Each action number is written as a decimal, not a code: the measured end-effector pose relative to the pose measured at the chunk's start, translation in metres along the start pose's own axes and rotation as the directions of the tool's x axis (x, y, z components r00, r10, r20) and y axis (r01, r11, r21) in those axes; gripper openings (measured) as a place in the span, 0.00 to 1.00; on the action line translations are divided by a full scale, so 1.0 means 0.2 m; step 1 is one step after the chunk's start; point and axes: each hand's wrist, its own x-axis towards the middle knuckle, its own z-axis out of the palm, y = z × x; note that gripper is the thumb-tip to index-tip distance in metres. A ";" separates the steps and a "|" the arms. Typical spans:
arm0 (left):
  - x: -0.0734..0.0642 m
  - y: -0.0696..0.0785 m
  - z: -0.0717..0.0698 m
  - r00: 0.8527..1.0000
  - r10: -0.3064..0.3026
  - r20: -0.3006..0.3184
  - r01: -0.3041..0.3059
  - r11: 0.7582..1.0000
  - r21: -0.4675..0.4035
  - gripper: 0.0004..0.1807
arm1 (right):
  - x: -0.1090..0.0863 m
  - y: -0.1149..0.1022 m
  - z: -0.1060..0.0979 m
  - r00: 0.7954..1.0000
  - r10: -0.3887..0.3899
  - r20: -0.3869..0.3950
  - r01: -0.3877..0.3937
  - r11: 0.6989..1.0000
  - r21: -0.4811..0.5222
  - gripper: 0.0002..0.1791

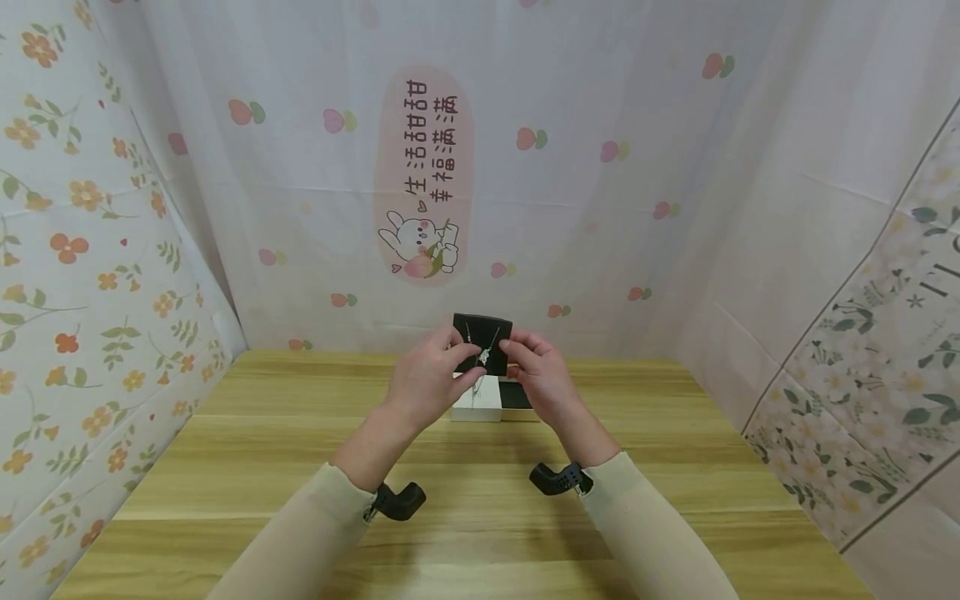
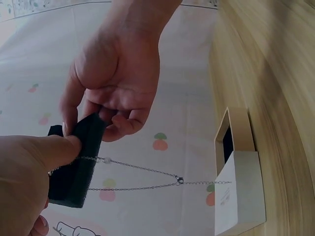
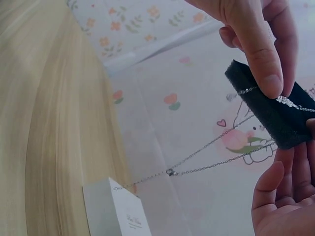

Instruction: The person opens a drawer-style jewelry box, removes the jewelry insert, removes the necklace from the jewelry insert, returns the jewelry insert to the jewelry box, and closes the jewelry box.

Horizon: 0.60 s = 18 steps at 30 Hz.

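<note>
A small black foam pad [image 1: 480,325] is held up above the table, with a silver necklace [image 1: 484,357] across its front. My left hand [image 1: 426,371] grips the pad from the left, a digit pressing on its face beside the sparkling pendant [image 3: 287,102]. At the opposite edge, my right hand [image 1: 546,375] pinches the pad. Behind it hang two chain strands, which meet at a clasp [image 2: 179,180] and run into an extender chain [image 3: 142,180]. Some fingers are hidden behind the pad.
On the wooden table [image 1: 300,450], below the hands, stands a white box [image 1: 476,412] with small lettering. Beside it is an open box part [image 2: 239,129] with a dark inside. Patterned cloth [image 1: 585,225] hangs behind and along both sides.
</note>
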 end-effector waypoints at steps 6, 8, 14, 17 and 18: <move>0.01 0.02 0.02 1.000 -0.016 0.001 0.016 1.000 0.008 0.06 | 0.00 0.00 0.00 1.000 0.005 0.007 -0.005 1.000 0.001 0.06; 0.01 0.02 0.02 0.999 -0.032 0.000 0.032 0.999 -0.001 0.06 | 0.00 0.00 0.00 1.000 0.007 0.008 -0.007 1.000 -0.003 0.06; 0.01 0.03 0.03 0.997 -0.075 -0.008 0.075 0.997 -0.013 0.11 | 0.00 -0.01 0.01 1.000 0.010 0.010 -0.010 1.000 0.014 0.05; 0.02 0.05 0.04 0.996 -0.090 -0.013 0.090 0.996 -0.011 0.10 | 0.00 -0.01 0.01 1.000 0.010 0.011 -0.011 1.000 0.016 0.06; 0.02 0.05 0.04 0.995 -0.095 -0.013 0.095 0.995 -0.013 0.09 | 0.00 -0.01 0.01 1.000 0.010 0.012 -0.010 1.000 0.017 0.06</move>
